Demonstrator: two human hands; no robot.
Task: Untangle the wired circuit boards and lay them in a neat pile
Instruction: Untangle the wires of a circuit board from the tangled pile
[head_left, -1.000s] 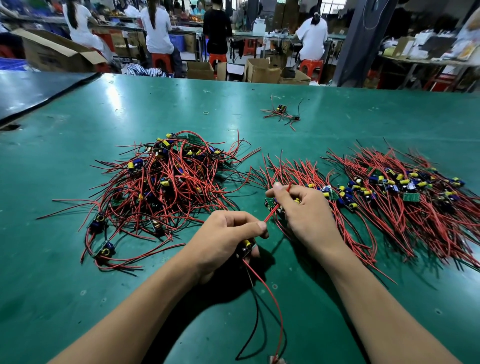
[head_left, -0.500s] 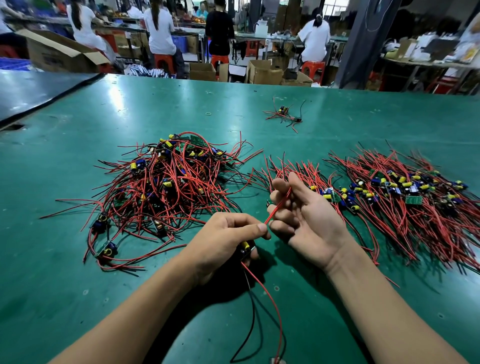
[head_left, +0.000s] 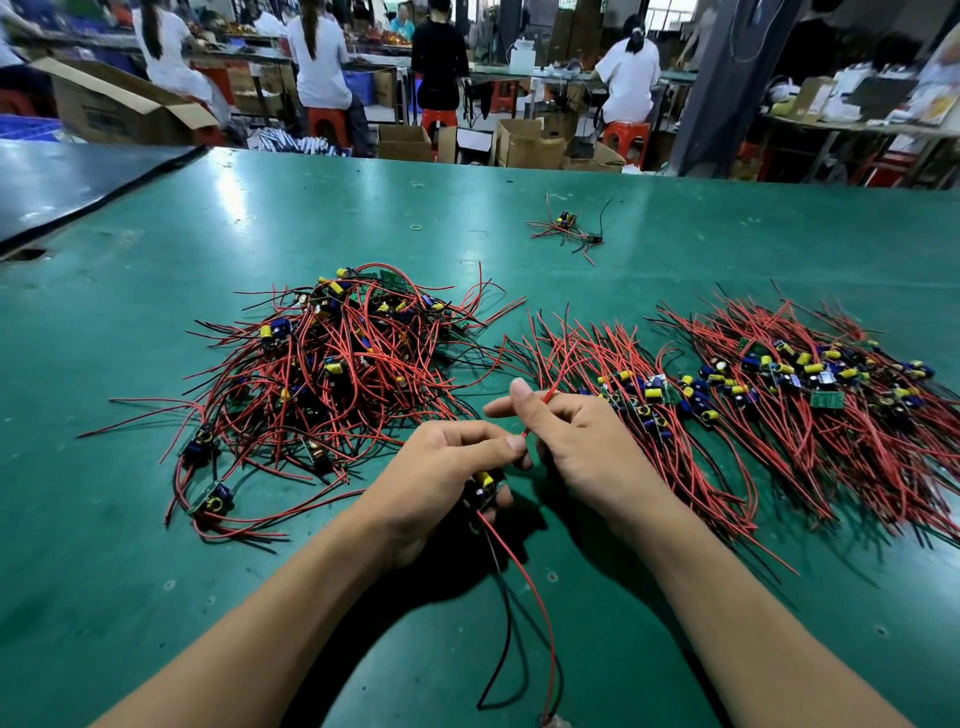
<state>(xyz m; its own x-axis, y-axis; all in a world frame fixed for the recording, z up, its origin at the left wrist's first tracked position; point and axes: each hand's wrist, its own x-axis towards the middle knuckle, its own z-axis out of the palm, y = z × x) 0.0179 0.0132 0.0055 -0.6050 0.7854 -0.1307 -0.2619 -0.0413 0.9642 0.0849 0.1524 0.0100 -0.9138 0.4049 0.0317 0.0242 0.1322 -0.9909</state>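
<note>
Head view. We found the left hand curled round a small dark circuit board carrying a yellow capacitor. Its thumb and forefinger pinched the board's thin red wire just above the board.

The right hand had changed since half a second earlier. It then lay palm-up with fingers spread; now its fingers were folded over the same red wire, thumb raised. The wire ran straight between the two hands, above the green table mat. The left hand's hold was unchanged.

A tangled heap of red-wired boards lay left of the hands. A nearer combed pile lay just beside the right hand, and a farther combed pile lay beyond it.
</note>
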